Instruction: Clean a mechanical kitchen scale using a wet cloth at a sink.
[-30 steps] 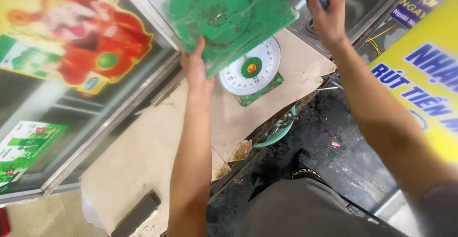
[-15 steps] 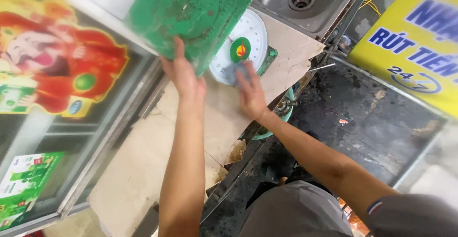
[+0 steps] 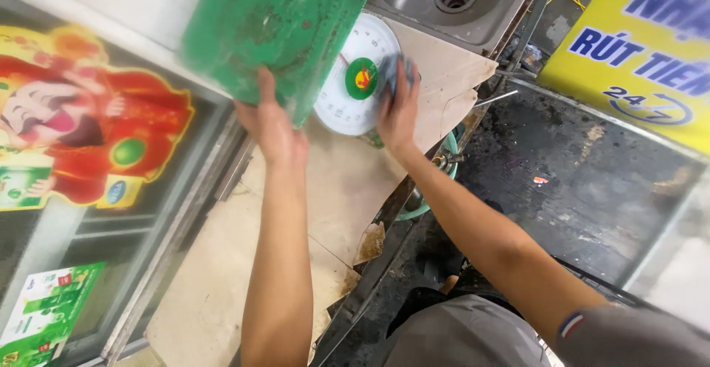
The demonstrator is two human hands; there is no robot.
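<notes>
My left hand (image 3: 272,127) grips the near edge of a green square scale tray (image 3: 277,23), holding it tilted above the counter. Under it lies a dial scale with a round white face (image 3: 346,90) and a green centre. My right hand (image 3: 398,104) presses a bluish-grey cloth (image 3: 396,71) against the right side of that dial face. Part of the dial is hidden by the tray and by my right hand.
A steel sink (image 3: 458,1) with a drain hole sits beyond the scale. The beige counter (image 3: 244,256) runs along a glass cabinet with a red figure picture (image 3: 89,130). A yellow sign (image 3: 643,49) stands at right above a dark dirty floor (image 3: 584,182).
My right hand came down from the sink area with the cloth and now rests on the dial face. My left hand keeps holding the green tray, and the view has shifted.
</notes>
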